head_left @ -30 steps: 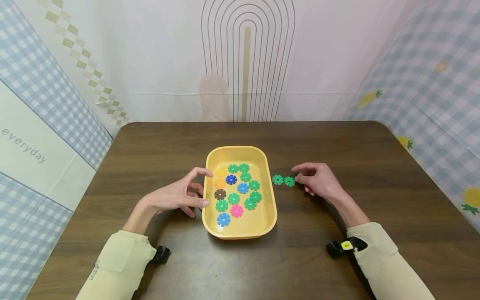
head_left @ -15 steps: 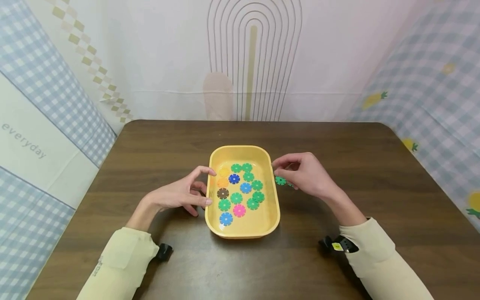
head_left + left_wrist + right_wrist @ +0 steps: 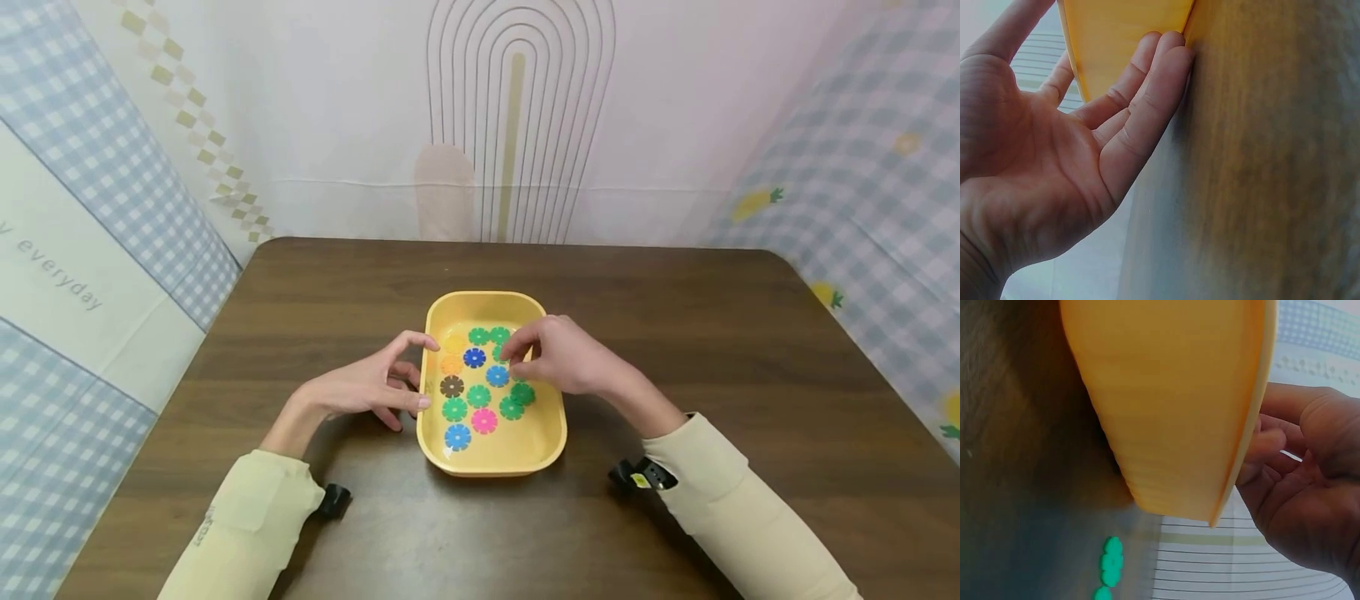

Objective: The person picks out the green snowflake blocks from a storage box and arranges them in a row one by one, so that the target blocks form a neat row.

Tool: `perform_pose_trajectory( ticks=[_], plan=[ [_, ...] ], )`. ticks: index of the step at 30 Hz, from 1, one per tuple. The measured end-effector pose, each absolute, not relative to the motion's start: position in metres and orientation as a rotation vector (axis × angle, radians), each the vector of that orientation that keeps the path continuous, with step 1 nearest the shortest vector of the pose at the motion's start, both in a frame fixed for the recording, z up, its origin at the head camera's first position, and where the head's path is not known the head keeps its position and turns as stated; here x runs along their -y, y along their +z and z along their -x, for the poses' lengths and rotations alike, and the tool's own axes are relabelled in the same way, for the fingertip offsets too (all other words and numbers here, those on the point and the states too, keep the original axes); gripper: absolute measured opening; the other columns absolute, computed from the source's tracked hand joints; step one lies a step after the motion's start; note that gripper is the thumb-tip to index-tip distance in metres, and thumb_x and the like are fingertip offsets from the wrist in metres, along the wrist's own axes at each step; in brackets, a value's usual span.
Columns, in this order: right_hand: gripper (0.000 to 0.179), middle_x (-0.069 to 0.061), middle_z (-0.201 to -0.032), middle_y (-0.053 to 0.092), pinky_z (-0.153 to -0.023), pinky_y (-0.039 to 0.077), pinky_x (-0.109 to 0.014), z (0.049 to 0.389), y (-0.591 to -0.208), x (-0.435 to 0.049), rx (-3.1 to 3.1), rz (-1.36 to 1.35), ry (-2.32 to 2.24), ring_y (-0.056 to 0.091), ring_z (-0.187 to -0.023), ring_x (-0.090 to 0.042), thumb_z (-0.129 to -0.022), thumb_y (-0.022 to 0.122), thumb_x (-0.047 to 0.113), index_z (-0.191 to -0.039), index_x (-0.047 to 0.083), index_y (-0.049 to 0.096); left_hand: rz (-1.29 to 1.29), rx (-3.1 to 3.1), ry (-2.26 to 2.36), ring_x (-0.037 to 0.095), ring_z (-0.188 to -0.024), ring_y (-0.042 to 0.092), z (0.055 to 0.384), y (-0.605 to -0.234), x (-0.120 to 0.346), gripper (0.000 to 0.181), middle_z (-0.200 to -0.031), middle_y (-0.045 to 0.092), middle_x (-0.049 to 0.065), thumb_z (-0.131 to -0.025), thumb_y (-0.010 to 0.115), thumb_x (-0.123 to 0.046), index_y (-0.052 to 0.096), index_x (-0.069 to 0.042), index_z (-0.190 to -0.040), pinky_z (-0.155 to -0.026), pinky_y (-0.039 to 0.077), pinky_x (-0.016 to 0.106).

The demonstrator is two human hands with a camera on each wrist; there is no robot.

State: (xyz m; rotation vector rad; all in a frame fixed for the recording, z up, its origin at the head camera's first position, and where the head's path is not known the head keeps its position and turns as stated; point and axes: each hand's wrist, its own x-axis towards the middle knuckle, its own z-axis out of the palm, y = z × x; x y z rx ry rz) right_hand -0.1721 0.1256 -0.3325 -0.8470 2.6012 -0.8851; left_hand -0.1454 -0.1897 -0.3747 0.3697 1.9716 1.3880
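Note:
My left hand (image 3: 367,390) holds the left rim of a yellow plastic tray (image 3: 553,433), thumb and index finger over the edge. In the left wrist view, its other fingers rest against the outer wall. Over the right rim reaches my right hand (image 3: 562,354), bent fingertips just above the notched plastic discs, with a gap showing between thumb and index finger. Under or beside them lie a light blue disc (image 3: 497,376) and a partly covered green disc (image 3: 498,353). The tray wall hides these fingertips in the right wrist view.
Several other discs lie in the tray, among them a pink disc (image 3: 484,421), a brown disc (image 3: 452,386) and a dark blue disc (image 3: 474,357). Green discs (image 3: 1112,561) lie on the brown wooden table (image 3: 337,283) beside the tray. A patterned cloth (image 3: 337,125) hangs behind.
My right hand has moved left from the pair of green discs on the table, across the rim and over the tray's inside. My left hand keeps its place on the tray.

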Motion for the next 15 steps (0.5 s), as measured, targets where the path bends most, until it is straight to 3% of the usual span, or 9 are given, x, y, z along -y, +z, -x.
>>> perform_pose_trajectory(
  ticks=[5,10,15],
  plan=[
    [0.02,0.004,-0.095,0.078,-0.087,0.058,-0.036,0.173,-0.33,-0.124,-2.65,0.938,-0.688,0.065,-0.09,-0.019,-0.09,0.084,0.013,-0.11,0.01,0.083,-0.364,-1.972,1.393,0.031,-0.089,0.071,0.146,-0.375,0.189,0.074,-0.12,0.058,0.02,-0.098,0.077,-0.022,0.026,-0.028,-0.152,-0.077,0.064,0.048],
    [0.021,0.004,-0.097,0.079,-0.093,0.049,-0.042,0.171,-0.335,-0.126,-2.69,0.958,-0.565,0.064,-0.099,-0.023,-0.088,0.087,0.016,-0.108,0.014,0.084,-0.36,-1.97,1.394,0.03,-0.093,0.071,0.146,-0.375,0.189,0.075,-0.119,0.057,0.019,-0.098,0.076,-0.021,0.026,-0.028,-0.153,-0.077,0.064,0.048],
    [0.022,0.006,-0.103,0.075,-0.079,0.032,-0.037,0.166,-0.342,-0.128,-2.84,1.029,-0.424,0.051,-0.098,-0.021,-0.082,0.093,0.028,-0.102,0.023,0.086,-0.357,-1.961,1.406,0.031,-0.094,0.071,0.144,-0.374,0.189,0.075,-0.118,0.057,0.018,-0.099,0.075,-0.018,0.025,-0.026,-0.154,-0.077,0.064,0.048]
  ],
)
